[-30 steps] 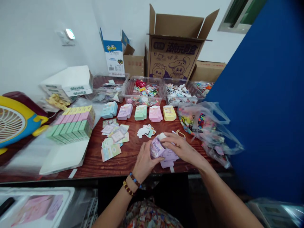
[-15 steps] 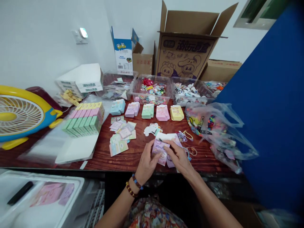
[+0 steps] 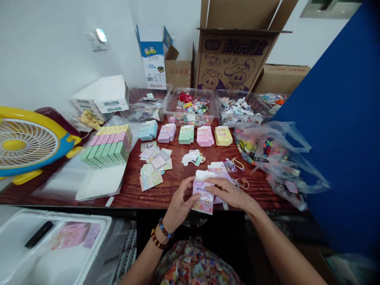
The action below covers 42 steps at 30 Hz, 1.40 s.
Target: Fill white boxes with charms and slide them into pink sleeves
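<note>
Both hands hold a small purple paper box (image 3: 203, 196) printed with a cartoon figure, upright at the near edge of the wooden table (image 3: 166, 190). My left hand (image 3: 179, 204) grips its left side, fingers curled round it. My right hand (image 3: 230, 192) pinches its upper right edge. More flat purple boxes (image 3: 219, 169) lie just behind it, beside some loose cord loops (image 3: 237, 174). Small printed cards (image 3: 152, 164) lie to the left.
Pastel box stacks (image 3: 185, 134) stand in a row; a block of folded boxes (image 3: 108, 144) sits left. Clear bins (image 3: 191, 105) of trinkets, cardboard cartons (image 3: 234, 59), a yellow fan (image 3: 23, 144), plastic bags (image 3: 276, 158), a blue panel (image 3: 341, 130) and a white tray (image 3: 56, 253) surround them.
The purple box was turned from lying tilted on the pile to standing upright, and both hands drew it nearer to the table's front edge. The camera view shifted slightly.
</note>
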{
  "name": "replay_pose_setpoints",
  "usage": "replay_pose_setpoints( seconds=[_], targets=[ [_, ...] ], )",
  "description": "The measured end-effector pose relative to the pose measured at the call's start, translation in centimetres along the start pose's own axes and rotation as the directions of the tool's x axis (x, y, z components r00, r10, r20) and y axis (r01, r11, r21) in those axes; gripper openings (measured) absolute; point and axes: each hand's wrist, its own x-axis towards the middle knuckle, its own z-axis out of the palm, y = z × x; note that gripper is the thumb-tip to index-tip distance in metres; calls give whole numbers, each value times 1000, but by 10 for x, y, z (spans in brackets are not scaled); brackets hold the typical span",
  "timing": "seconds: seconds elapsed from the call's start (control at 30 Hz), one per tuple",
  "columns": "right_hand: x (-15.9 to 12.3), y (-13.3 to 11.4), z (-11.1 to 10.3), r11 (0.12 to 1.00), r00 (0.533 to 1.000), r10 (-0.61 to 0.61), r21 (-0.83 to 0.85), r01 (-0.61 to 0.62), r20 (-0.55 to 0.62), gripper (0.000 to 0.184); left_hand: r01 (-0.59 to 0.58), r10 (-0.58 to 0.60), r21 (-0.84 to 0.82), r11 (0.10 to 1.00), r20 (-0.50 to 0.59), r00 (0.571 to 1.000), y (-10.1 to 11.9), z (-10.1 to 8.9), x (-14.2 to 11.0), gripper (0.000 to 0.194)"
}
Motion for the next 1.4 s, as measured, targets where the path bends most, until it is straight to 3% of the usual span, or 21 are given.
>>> replay_pose_setpoints(
  seconds=[0.1,0.17,0.27,0.43,0.6,0.8,0.87,1.0,1.13,1.4],
  targets=[
    [-4,3,11,1000,987,10,27,-6,-161,40,12,-12,-19,1000,1,1000,-1,-1,0,48],
    [-9,7,22,996,945,57,84,-31,-322,45,19,-19,-22,1000,-13,1000,-1,-3,0,49],
    [-14,12,33,990,888,105,135,-49,-448,33,28,-28,-25,999,-13,1000,0,-4,-1,52],
    [-14,6,29,995,919,22,98,18,-393,21,62,-58,-45,997,91,994,9,-7,-4,50],
    [-13,1,25,994,924,-99,-4,105,-369,21,90,-84,-36,995,153,985,18,-10,-7,38],
    [-18,1,32,1000,916,16,16,-11,-400,29,117,-105,-71,991,153,983,16,-10,-13,38],
    [-18,-4,30,1000,925,-7,3,10,-379,37,115,-99,-103,988,148,984,16,-9,-14,39],
    [-14,-20,24,996,942,-88,-5,91,-324,25,88,-80,-72,994,109,991,20,-6,-16,36],
    [-7,-33,17,997,944,-3,70,27,-330,28,75,-69,-53,996,111,991,24,-4,-18,37],
    [1,-35,-2,990,991,46,138,-29,-122,24,114,-96,-130,985,135,986,24,-7,-22,45]
  ],
)
